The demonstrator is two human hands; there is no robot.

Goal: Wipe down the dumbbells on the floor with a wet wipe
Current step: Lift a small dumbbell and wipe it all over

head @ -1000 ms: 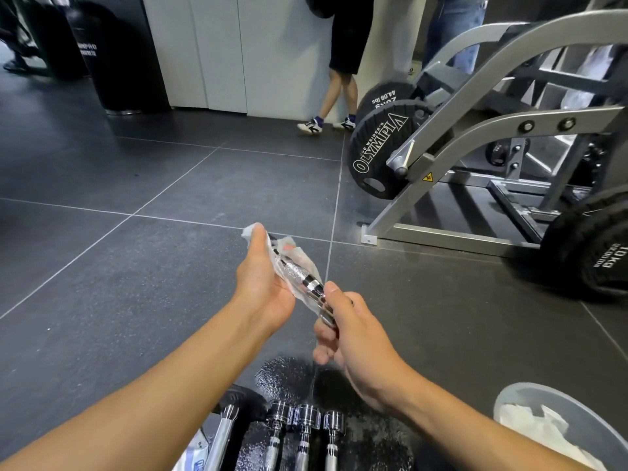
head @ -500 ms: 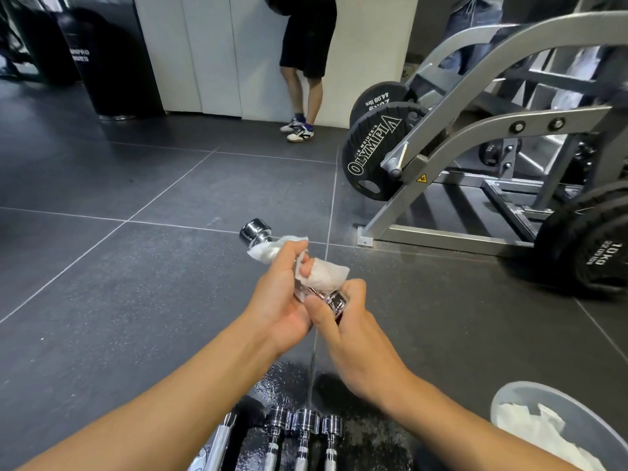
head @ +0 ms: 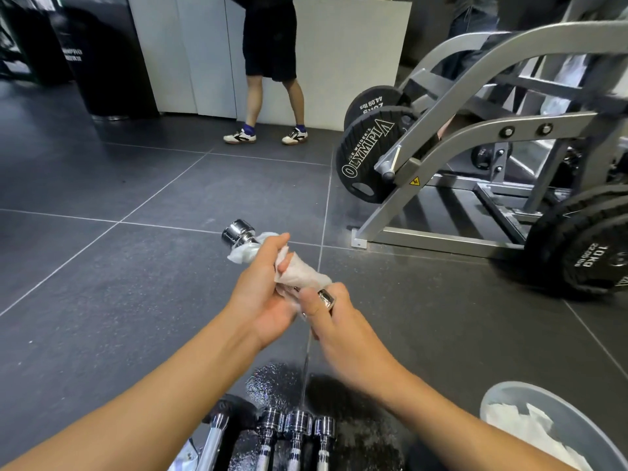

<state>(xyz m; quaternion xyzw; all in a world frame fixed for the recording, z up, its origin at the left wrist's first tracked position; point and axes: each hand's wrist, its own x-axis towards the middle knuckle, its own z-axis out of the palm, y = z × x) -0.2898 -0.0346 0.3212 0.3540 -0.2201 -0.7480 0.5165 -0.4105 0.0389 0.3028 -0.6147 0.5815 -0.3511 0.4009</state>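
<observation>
Small chrome dumbbell [head: 238,233] held up mid-frame over the dark tiled gym floor [head: 102,300], with a wet wipe [head: 303,274] round its handle.

The left hand [head: 261,294] is curled round the wipe and the right hand [head: 339,321] grips the near end. More dumbbells [head: 296,425] line the bottom edge. Bin [head: 577,416] lower right. There's open tile on the left, and the machine frame [head: 452,137] crowds the right with plates reading "OLYMPIA" [head: 365,158] and "10KG" [head: 591,263].

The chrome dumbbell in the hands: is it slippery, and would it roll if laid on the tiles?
Likely slippery: the chrome dumbbell is polished, with a wet wipe round its handle. Its round ends suggest it could roll on the smooth floor tiles. Solid metal, so probably heavy.
</observation>
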